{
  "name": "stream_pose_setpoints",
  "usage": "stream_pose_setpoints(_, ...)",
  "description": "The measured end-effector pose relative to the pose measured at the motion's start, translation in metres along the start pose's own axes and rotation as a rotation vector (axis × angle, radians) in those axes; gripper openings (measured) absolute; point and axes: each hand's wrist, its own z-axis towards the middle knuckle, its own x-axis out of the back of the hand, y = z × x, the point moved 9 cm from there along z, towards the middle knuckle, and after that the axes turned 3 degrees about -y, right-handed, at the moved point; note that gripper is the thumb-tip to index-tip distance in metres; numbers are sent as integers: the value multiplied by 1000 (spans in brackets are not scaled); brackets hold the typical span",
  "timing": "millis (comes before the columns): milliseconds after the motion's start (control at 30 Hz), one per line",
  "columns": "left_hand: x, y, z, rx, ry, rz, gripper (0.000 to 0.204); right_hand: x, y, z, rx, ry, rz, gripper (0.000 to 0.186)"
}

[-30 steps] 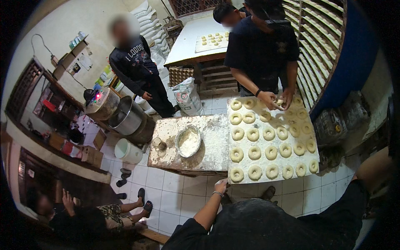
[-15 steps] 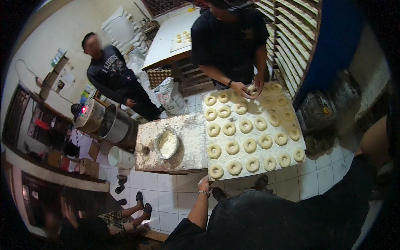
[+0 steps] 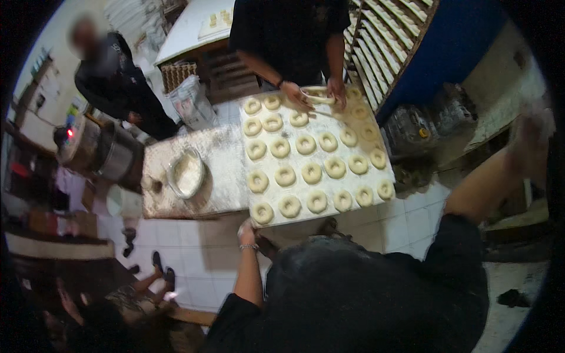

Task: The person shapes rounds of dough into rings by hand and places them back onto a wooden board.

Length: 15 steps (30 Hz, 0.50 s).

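Note:
A floured white board [image 3: 329,216] carries rows of dough rings [image 3: 311,172] in front of me. My left hand [image 3: 247,231] grips its near left corner, with some fingers hidden by the edge. Far out to the right, my right hand [image 3: 532,138] is raised away from the board, its fingers smeared by motion. Across the board, a co-worker's two hands [image 3: 296,96] hold a stretched piece of dough [image 3: 319,97] above the far rows.
Left of the board is a floured wooden table [image 3: 226,197] with a metal bowl of flour [image 3: 188,175]. A tray rack [image 3: 385,44] and dark plastic-wrapped containers [image 3: 406,130] stand at right. Another person [image 3: 112,76] stands at left by a mixer [image 3: 115,153].
The view has shifted, so the board sits further left and higher. My right arm shows more and its hand has come into view. The co-worker's dough is drawn out longer.

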Motion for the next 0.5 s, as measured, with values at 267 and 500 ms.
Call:
stream_pose_setpoints(267, 11, 18, -7, -75, -37, 162, 33, -287, 7, -443, -1749, -379, 879, 48)
stream_pose_setpoints(500, 0, 53, -16, -75, -255, 113, 28, -353, -31, -500, -1876, -980, 73, 49)
